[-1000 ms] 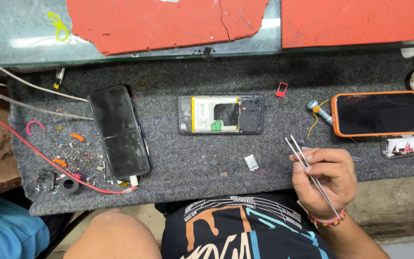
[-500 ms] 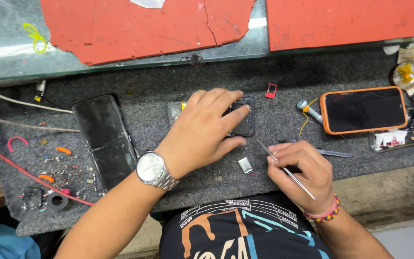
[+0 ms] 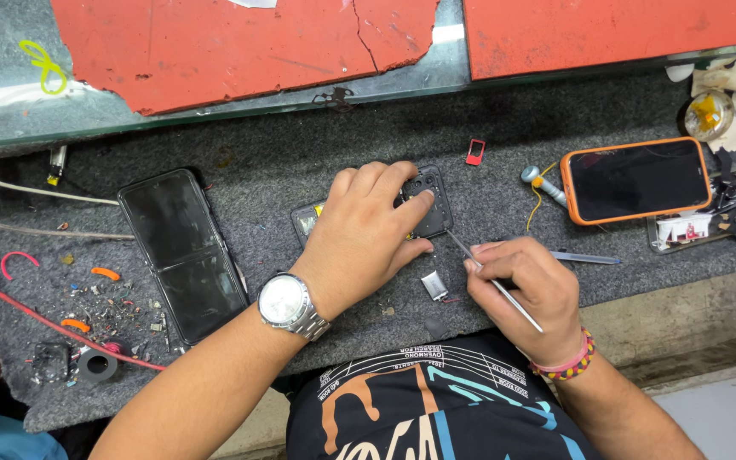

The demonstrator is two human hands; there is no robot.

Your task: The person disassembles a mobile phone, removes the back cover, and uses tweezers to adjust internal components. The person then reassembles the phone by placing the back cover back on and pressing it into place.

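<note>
Change since earlier: both hands have closed in on the opened phone; a second ago only the right hand was on the mat, and half a second ago the left hand had just landed on the phone while the tweezers pointed short of it.
Left hand (image 3: 368, 234): laid flat over the opened black phone with its back cover off (image 3: 428, 204), fingers spread narrowly and pressing its dark inner plate; a silver metal wristwatch (image 3: 287, 302) sits on the wrist.
Right hand (image 3: 530, 294): closed in a pinch on the thin silver metal tweezers (image 3: 491, 281), whose tip points toward 10 o'clock and lies just beside the phone's lower right corner.
Opened phone: at the middle of the grey felt work mat (image 3: 300, 162), mostly hidden under the left hand; only its right end and a strip of the left end show.
Small part: a small silver rectangular piece (image 3: 434, 285) lies on the mat at 6 o'clock from the phone, between the two hands.
At 9 o'clock: a black folding phone lying open and flat (image 3: 182, 251), with loose scraps and a red cable (image 3: 36, 315) beyond it.
At 3 o'clock: a phone in an orange case, screen dark (image 3: 636, 179), well apart from the hands; a small grey screwdriver with yellow cord (image 3: 543, 183) lies just beside it.
At 12 o'clock: a tiny red tray-shaped piece (image 3: 474, 152) near the phone, and farther up a cracked red sheet under glass (image 3: 240, 43).
</note>
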